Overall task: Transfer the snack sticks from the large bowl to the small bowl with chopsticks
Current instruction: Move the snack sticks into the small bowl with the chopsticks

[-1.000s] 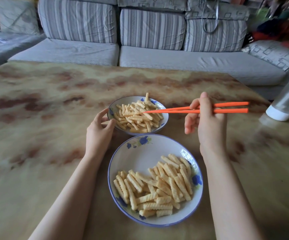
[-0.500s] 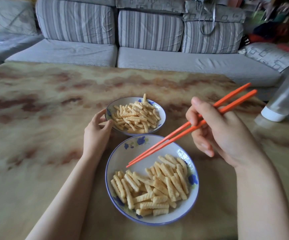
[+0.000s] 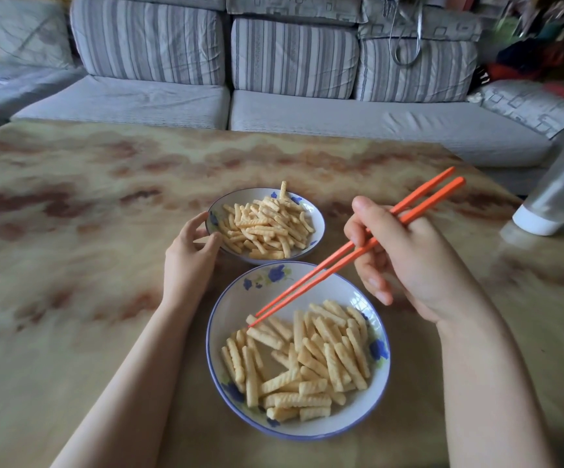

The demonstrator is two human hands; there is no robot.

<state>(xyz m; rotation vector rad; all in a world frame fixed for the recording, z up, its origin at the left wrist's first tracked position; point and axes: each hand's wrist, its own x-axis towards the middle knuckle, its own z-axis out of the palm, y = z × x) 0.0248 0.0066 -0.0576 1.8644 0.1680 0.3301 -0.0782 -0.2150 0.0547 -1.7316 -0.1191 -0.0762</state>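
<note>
A large white bowl with a blue rim [image 3: 236, 309] sits near me, holding several ridged yellow snack sticks [image 3: 307, 363]. Just behind it stands the small bowl [image 3: 316, 228], piled with more snack sticks [image 3: 267, 228]. My right hand [image 3: 405, 261] grips a pair of orange chopsticks [image 3: 327, 268]. Their tips slant down to the left and touch a stick at the upper left of the large bowl's pile. My left hand [image 3: 189, 255] holds the small bowl's left rim between thumb and fingers.
Both bowls rest on a marbled tan and brown table [image 3: 88, 265]. A clear bottle with a white cap [image 3: 557, 197] lies at the table's right edge. A grey striped sofa [image 3: 273, 96] runs along the far side.
My right hand swung the chopsticks from over the small bowl down and toward me into the large bowl, and the tips now reach the sticks. My left hand stayed on the small bowl.
</note>
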